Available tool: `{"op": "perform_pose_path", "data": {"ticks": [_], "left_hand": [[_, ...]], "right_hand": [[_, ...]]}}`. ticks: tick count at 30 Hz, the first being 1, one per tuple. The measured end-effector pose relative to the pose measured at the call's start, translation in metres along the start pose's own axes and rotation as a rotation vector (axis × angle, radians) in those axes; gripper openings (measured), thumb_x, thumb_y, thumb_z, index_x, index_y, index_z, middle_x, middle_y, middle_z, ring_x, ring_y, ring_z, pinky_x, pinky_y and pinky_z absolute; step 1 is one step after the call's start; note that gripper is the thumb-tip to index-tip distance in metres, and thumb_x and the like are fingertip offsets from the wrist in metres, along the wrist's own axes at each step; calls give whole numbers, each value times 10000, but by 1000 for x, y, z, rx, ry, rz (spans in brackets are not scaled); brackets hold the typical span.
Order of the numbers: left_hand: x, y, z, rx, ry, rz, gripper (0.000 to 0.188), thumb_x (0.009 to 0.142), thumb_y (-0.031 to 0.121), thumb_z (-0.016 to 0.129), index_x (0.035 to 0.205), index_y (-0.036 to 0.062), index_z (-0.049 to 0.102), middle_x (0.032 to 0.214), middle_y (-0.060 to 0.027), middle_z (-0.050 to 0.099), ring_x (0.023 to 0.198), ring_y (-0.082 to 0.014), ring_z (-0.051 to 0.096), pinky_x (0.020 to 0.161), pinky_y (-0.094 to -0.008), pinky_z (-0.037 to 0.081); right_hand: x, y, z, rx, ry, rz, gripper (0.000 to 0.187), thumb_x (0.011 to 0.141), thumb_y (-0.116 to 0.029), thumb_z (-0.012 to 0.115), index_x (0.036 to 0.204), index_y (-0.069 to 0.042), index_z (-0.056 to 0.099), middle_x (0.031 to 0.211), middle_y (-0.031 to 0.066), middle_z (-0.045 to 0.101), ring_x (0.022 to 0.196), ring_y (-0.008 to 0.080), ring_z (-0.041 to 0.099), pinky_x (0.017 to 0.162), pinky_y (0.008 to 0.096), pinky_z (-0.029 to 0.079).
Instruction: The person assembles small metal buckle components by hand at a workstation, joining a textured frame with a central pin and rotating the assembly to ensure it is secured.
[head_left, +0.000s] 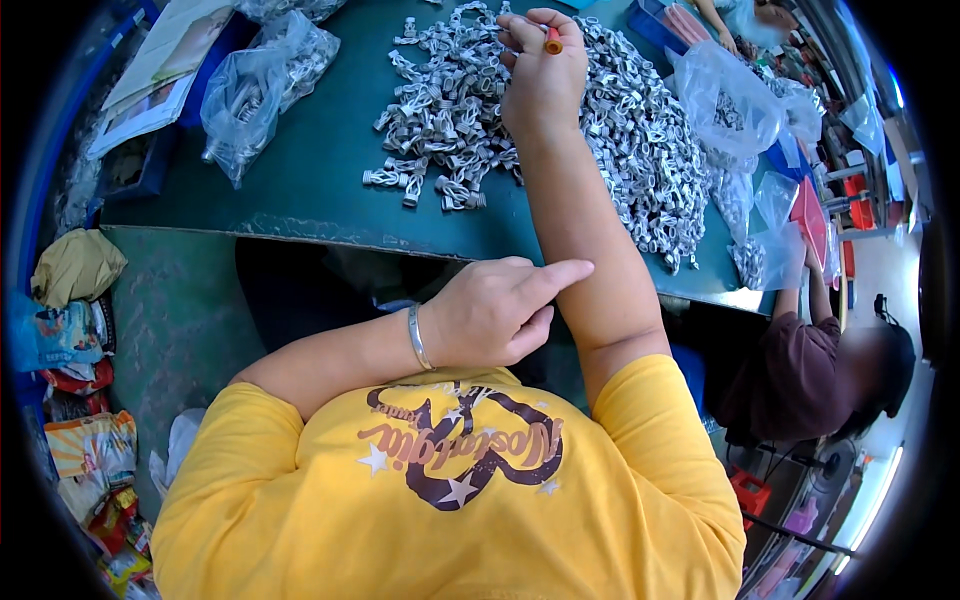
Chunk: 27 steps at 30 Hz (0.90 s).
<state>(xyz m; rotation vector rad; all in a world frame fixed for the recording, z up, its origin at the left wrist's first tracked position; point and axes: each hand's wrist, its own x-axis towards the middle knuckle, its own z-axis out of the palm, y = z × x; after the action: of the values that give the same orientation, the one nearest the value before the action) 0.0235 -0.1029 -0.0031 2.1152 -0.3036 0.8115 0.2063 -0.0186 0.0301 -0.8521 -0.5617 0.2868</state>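
My right hand [545,75] is raised over the far side of the table, its fingers closed round a slim red-orange stick [553,42] with a yellowish end, seen nearly end-on. Whether it is a pen or a tool handle I cannot tell. Beneath and around that hand spreads a big pile of small grey-white looped cable pieces [640,150]. My left hand [490,315], with a silver bangle at the wrist, is in front of my chest and holds nothing. Its index finger is stretched out to my right forearm, while the other fingers curl in.
The green table [300,190] has a worn near edge. A clear bag of metallic parts [265,95] and papers [160,75] lie left; plastic bags [730,100] stand right. A co-worker in a dark top [800,370] sits at right, and another person's hand shows at far right.
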Motion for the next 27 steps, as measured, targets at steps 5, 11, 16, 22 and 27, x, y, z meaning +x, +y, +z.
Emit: {"op": "perform_pose_path", "data": {"ticks": [5,11,16,22,27], "left_hand": [[0,9,-2,-159,66,-181,656,713,-46,607,1336,-22,401,632,-62,521,553,-197,531,533,-303,459],[2,3,-6,-59,52,-143,616,709,-44,608,1301,-30,435,626,-56,521,544,-198,525,539,-306,456],[1,0,-7,-78,80,-67,548,711,-51,609,1242,-23,475,614,-50,512,530,-182,521,521,-287,448],[5,1,-11,-141,122,-241,641,727,-39,596,1333,-42,387,634,-72,526,563,-210,543,533,-321,463],[-14,-27,25,-278,24,-237,616,734,-11,587,1321,-43,404,665,-101,552,606,-270,568,566,-380,485]], "right_hand": [[-4,4,-2,-39,-11,2,189,835,48,563,994,-8,477,894,121,614,788,157,581,725,261,469],[-7,-4,4,-54,45,184,180,844,-5,567,995,-56,483,859,85,627,736,144,565,646,258,442],[-1,-4,1,318,47,330,144,860,-39,537,974,-109,483,814,62,612,709,163,558,620,303,422],[-1,-4,0,511,8,402,86,888,-115,527,952,-151,483,785,42,601,704,181,538,639,353,417],[-1,1,1,572,3,476,71,885,-142,534,939,-151,488,775,37,595,702,180,529,642,355,415]]}}
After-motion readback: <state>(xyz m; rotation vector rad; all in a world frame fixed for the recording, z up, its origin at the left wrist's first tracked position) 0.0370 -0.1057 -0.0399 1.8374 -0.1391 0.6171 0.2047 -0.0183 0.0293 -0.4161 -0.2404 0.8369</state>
